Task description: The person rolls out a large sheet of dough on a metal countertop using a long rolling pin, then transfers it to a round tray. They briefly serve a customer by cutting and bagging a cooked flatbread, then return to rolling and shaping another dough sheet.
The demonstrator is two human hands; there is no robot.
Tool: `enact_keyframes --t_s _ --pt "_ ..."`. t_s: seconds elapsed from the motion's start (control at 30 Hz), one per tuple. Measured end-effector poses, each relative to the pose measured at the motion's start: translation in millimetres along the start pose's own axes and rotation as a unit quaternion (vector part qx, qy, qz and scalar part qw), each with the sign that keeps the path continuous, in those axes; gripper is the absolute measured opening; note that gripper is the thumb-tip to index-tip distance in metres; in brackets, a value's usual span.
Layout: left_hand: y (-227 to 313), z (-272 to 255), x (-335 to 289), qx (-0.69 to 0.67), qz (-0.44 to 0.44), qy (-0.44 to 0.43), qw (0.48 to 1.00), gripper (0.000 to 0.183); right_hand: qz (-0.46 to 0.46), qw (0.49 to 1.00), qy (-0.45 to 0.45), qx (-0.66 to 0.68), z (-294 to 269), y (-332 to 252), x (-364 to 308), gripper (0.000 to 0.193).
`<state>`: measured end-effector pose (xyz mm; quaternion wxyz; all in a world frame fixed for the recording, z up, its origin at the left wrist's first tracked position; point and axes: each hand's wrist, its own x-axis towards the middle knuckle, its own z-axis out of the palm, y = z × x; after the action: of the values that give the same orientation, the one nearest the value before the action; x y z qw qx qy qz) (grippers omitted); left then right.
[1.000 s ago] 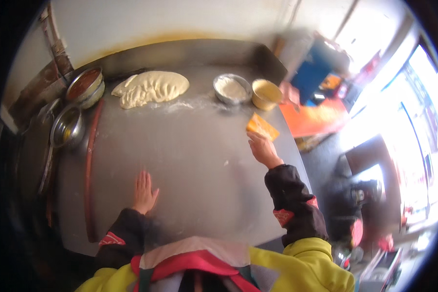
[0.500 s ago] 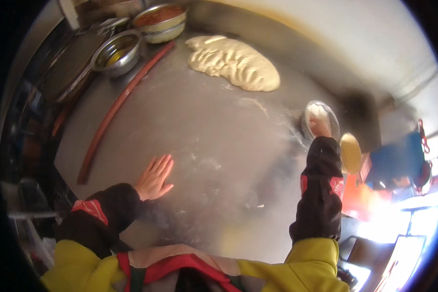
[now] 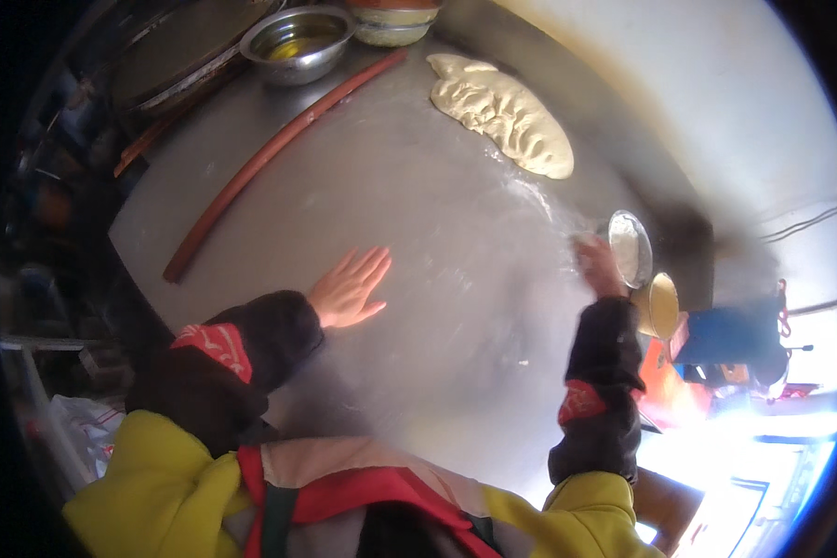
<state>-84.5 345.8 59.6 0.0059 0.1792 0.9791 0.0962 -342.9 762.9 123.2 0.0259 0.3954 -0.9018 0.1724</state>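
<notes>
My left hand [image 3: 351, 286] is open over the grey metal worktop [image 3: 372, 372], palm down with its fingers spread; it holds nothing. On the right, my right hand [image 3: 599, 265] is just left of a metal bowl of white flour [image 3: 626, 248]. Motion blurs its fingers, so whether anything is in them is unclear. A large, soft, pale slab of dough [image 3: 507, 116] lies at the far side with dents across its top. White flour streaks [image 3: 531, 197] mark the worktop between the dough and the flour bowl.
A long reddish-brown rolling pin [image 3: 272, 149] lies slantwise at the left. Behind it stand a metal bowl of yellow oil [image 3: 298, 70] and another bowl [image 3: 391, 35]. A round griddle [image 3: 172, 56] is at the far left. Beyond the flour bowl sits a yellowish container [image 3: 662, 305].
My right hand has come out of the flour bowl to its left side. My left hand remains spread over the worktop, farther forward in view. The whole view has shifted and turned.
</notes>
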Motion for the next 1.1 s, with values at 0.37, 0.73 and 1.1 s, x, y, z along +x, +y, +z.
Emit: enact_keyframes --t_s 0.37,0.73,1.1 --pt "-50.7 5.3 -56.5 -0.286 -0.087 0.358 0.885 0.041 0.270 0.870 -0.044 0.411 33.4 -126.5 80.2 0.010" --pt "-163.1 -90.3 -137.4 -0.185 -0.078 0.336 0.920 0.036 0.371 0.861 -0.107 0.331 82.7 -230.9 51.5 0.010" --pt "-163.0 -51.6 30.7 -0.182 0.003 0.309 0.934 0.036 0.224 0.806 0.203 0.510 49.7 -231.7 13.0 0.027"
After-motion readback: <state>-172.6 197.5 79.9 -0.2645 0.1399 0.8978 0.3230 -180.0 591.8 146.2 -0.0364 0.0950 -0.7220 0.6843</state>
